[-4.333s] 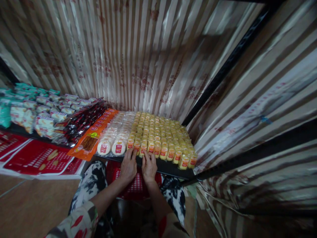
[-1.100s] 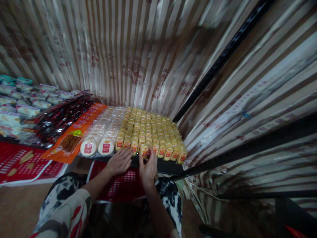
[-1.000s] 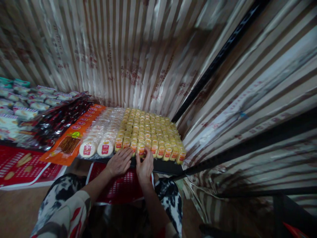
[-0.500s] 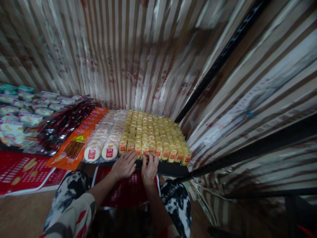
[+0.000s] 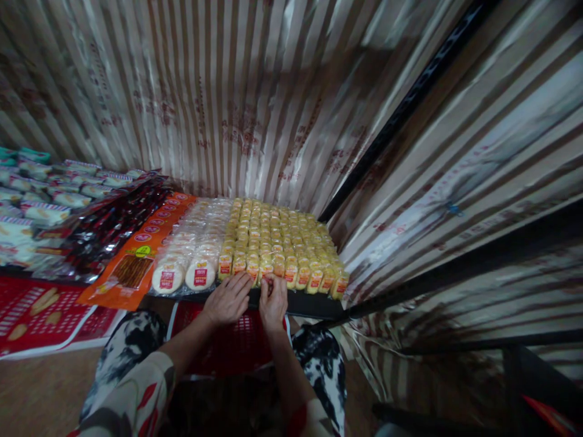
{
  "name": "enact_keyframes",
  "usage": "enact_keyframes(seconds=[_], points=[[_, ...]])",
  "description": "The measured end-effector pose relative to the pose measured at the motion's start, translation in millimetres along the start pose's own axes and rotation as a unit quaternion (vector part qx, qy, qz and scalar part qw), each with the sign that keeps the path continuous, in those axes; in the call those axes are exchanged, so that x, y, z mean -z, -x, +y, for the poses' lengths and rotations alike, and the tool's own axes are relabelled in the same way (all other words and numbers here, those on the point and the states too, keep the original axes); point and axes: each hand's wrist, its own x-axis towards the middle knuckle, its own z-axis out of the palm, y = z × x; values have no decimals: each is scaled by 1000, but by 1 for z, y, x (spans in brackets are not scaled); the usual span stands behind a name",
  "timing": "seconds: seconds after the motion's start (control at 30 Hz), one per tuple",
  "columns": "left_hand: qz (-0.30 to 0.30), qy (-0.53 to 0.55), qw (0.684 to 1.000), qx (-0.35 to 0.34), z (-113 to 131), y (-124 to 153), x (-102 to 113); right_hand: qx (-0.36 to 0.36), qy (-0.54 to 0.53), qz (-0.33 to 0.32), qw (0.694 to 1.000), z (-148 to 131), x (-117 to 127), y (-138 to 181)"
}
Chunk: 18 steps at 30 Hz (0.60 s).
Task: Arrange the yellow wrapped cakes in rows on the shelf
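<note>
Rows of small yellow wrapped cakes point(image 5: 277, 237) with red and yellow labels stand on a black shelf point(image 5: 310, 307). My left hand point(image 5: 230, 297) rests at the front of these rows, back upward, its fingers stretched out and touching the nearest packs. Just to its right, my right hand point(image 5: 273, 300) has its fingers curled and pinched together against the front row. Whatever lies between those fingertips is hidden. Left of the cakes are rows of round white wrapped crackers point(image 5: 200, 275) with red labels.
An orange snack bag point(image 5: 132, 276), dark shiny packets point(image 5: 113, 224) and white wrapped snacks point(image 5: 45, 212) lie farther left. Red printed sheets point(image 5: 40, 315) hang below the shelf front. A black slanted pole point(image 5: 387, 139) and striped plastic sheeting point(image 5: 255, 97) stand behind and to the right.
The view has shifted slightly, so the goods sit a little farther left and higher. My right fingers have curled in more tightly; my left hand stays at the front row.
</note>
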Motion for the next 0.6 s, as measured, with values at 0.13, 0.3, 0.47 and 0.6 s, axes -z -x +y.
enact_keyframes(seconds=[0.13, 0.3, 0.47, 0.6], points=[[-5, -7, 1000, -17, -1, 2, -1, -1, 3, -5, 1000, 0, 0, 2], [-24, 4, 1000, -8, -1, 3, 3, 6, -6, -2, 1000, 0, 1, 4], [-43, 19, 997, -53, 4, -5, 8, 3, -27, 11, 1000, 1, 2, 4], [-51, 22, 993, -104, 7, -19, 3, 5, -56, 13, 998, 4, 3, 3]])
